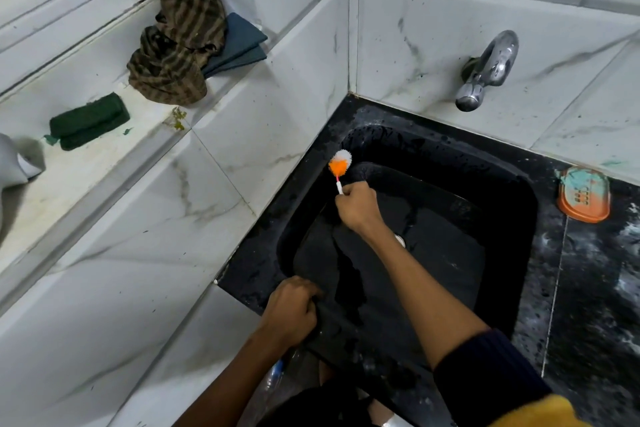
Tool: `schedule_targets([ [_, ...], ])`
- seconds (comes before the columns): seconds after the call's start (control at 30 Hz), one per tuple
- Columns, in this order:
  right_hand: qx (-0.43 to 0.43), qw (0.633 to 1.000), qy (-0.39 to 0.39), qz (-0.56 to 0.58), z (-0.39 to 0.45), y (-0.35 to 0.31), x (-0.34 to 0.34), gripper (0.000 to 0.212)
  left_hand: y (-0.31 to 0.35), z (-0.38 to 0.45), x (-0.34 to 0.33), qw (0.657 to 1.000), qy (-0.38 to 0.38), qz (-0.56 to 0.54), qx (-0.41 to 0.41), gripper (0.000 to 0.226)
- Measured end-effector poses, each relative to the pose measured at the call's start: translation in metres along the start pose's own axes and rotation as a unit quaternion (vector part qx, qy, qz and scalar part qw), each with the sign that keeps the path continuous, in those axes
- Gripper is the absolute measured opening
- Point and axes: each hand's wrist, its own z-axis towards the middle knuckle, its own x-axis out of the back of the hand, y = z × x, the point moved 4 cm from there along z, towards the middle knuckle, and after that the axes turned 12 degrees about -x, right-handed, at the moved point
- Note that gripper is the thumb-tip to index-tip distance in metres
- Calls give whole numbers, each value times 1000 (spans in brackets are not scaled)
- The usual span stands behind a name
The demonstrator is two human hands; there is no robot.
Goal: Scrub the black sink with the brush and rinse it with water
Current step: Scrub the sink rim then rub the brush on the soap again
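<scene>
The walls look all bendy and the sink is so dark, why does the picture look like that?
Head view: the wide-angle lens bows the straight tile lines near the edges. The black sink swallows light, so its inside shows little detail. The metal tap has bright glare spots. The brush head and yellow sleeve look slightly blurred.

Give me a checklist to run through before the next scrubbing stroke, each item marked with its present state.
1. Right hand grips the brush by its handle: ok.
2. Brush head touches the black sink at its far left rim: ok.
3. Left hand braces on the sink's near edge: ok.
4. Tap running for the rinse: not ok, no water shows.
5. Drain unblocked: cannot tell, the right forearm hides most of it.
6. Soap dish lies outside the basin: ok.
</scene>
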Motion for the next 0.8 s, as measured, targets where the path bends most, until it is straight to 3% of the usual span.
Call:
schedule_targets([
  [0.1, 2, 1000, 1, -5, 6, -12, 1, 27, -1, 3, 3, 1000, -5, 2, 10, 45],
  [0.27, 102, 986, -51, -124, -47, -4, -40, 30, -4, 7, 5, 999, -15, -1, 34, 42],
  [0.5, 20, 1000, 13, 3, 10, -4, -9, 26, -1, 7, 9, 999, -33, 2, 29, 46],
  [0.7, 118, 992, -17, -37, -34, 19, -26, 30, -5, 11, 13, 998, -33, -4, 52, 42],
  [0.8, 115, 993, -11, -21, -30, 25, -26, 37, -5, 12, 14, 998, -34, -1, 49, 39],
])
